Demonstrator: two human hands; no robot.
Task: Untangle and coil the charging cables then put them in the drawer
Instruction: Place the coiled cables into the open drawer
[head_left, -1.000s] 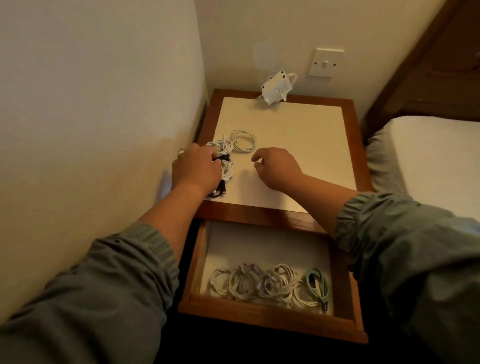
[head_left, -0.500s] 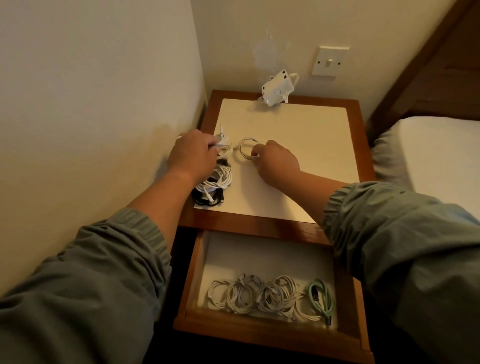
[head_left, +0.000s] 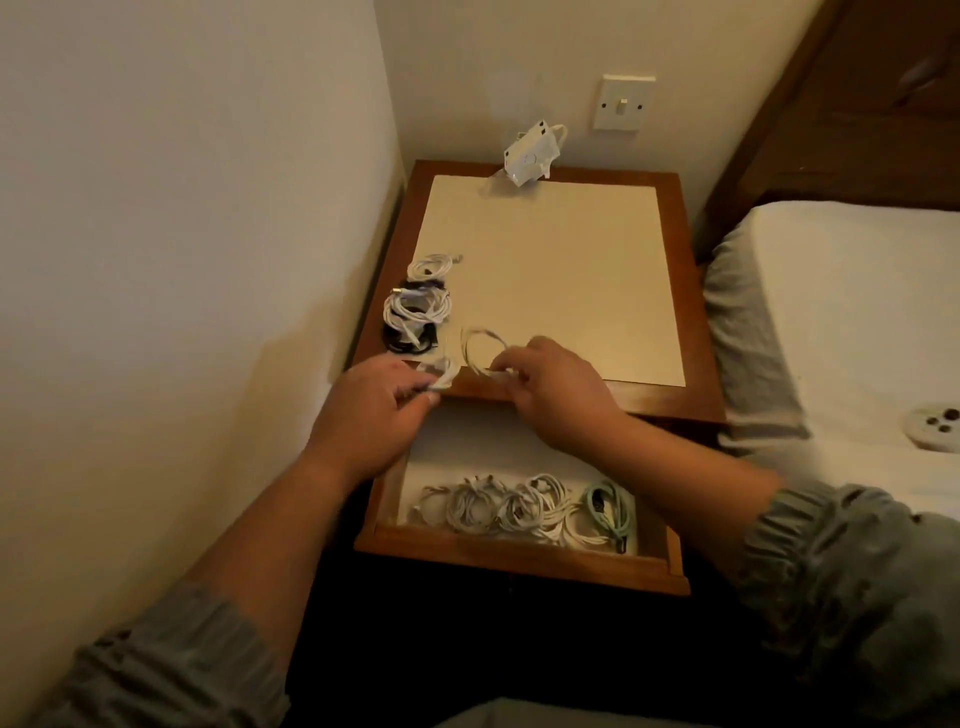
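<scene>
We see a bed (head_left: 841, 291) at the right and a wooden bedside table (head_left: 683, 291) against the left wall, its drawer (head_left: 519, 564) pulled open on the near side. A row of coiled cables (head_left: 519, 509) lies in the drawer, and more coils (head_left: 415, 306) sit along the tabletop's left edge. Over the table's near edge, the left hand (head_left: 379, 410) grips a small white coil (head_left: 442, 371), and just to its right the right hand (head_left: 556, 389) pinches a white cable loop (head_left: 480, 349).

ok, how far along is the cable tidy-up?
Done: a row of coiled cables lies in the open drawer, a mint-green one at its right end. In hand: the left hand grips a small white coil, the right hand pinches a white loop, both over the nightstand front edge. Left: a far white coil and a white-and-black bundle on the nightstand top, not yet in the drawer.
</scene>
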